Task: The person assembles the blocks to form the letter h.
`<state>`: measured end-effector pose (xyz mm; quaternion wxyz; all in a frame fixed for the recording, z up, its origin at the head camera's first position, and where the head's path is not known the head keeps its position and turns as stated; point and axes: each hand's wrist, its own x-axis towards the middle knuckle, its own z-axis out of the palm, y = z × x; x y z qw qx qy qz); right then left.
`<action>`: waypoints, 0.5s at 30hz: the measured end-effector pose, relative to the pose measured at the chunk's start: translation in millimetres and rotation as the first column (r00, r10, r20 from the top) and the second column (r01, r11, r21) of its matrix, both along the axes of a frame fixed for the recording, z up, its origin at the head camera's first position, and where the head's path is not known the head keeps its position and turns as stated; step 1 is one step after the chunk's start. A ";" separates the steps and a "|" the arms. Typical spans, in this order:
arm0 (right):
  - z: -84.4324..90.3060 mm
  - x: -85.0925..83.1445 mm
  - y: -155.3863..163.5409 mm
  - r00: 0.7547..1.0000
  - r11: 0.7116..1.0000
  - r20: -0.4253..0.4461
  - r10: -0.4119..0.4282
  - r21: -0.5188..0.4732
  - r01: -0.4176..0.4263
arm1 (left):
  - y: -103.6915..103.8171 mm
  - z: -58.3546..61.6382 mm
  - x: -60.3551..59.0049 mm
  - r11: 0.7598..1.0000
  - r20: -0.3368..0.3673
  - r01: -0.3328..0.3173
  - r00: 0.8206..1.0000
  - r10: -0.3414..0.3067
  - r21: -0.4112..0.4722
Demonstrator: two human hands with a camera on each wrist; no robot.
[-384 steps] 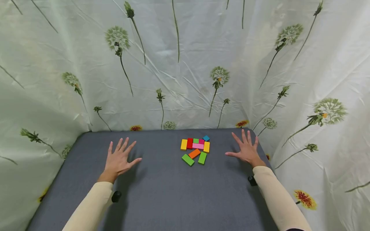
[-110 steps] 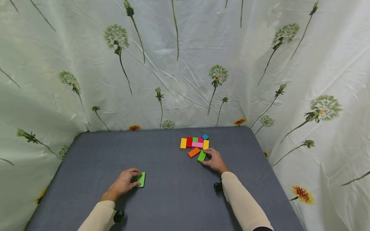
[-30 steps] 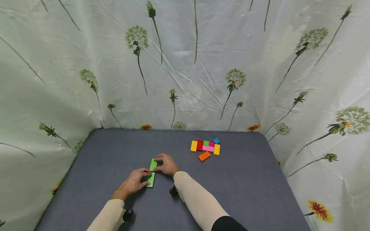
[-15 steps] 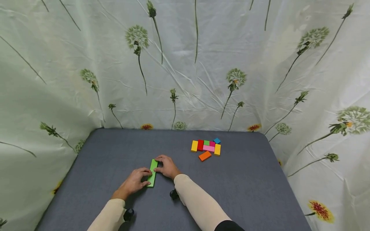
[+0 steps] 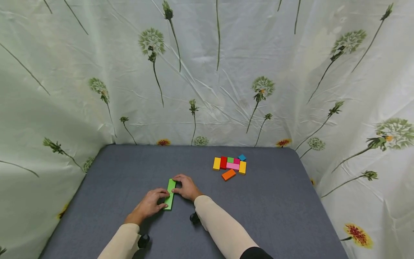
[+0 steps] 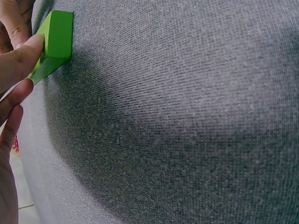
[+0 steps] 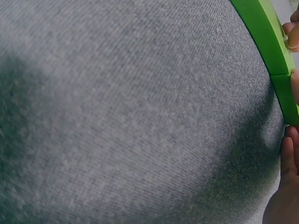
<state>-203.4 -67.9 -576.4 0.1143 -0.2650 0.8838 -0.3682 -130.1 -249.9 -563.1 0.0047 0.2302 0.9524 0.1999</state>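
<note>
Two green blocks lie flat and end to end on the grey cloth, forming one slightly slanted strip. My left hand pinches the near green block between thumb and fingers from the left side. From the right, my right hand holds the far green block the same way. In the left wrist view the near block's end shows beside the thumb. The seam between the near block's side and the far block's side is tight in the right wrist view.
Toward the back right, an orange block lies in front of a cluster with a yellow block, red block, pink block, another yellow block and blue block. A flowered curtain hangs behind the table.
Both hands were first spread open over the table. Two green blocks have been taken from the cluster to the left. Within the last second the small gap between them has closed.
</note>
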 end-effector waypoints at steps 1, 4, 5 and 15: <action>0.0 -0.1 0.1 1.000 1.000 -0.003 0.001 -0.001 -0.001 | 0.1 0.1 0.0 1.000 -0.001 0.000 1.000 0.000 0.000; 0.2 -0.4 0.1 1.000 1.000 -0.010 0.002 -0.003 -0.002 | 0.0 0.5 -0.1 1.000 0.000 -0.004 1.000 0.004 0.003; 0.4 -0.4 0.0 1.000 1.000 -0.010 0.002 -0.005 -0.002 | -0.1 0.5 -0.2 1.000 -0.002 -0.004 1.000 0.004 0.000; 4.4 -0.2 1.7 1.000 0.999 0.004 0.006 -0.054 -0.006 | -0.7 -0.5 -0.2 1.000 -0.003 -0.002 1.000 0.002 0.008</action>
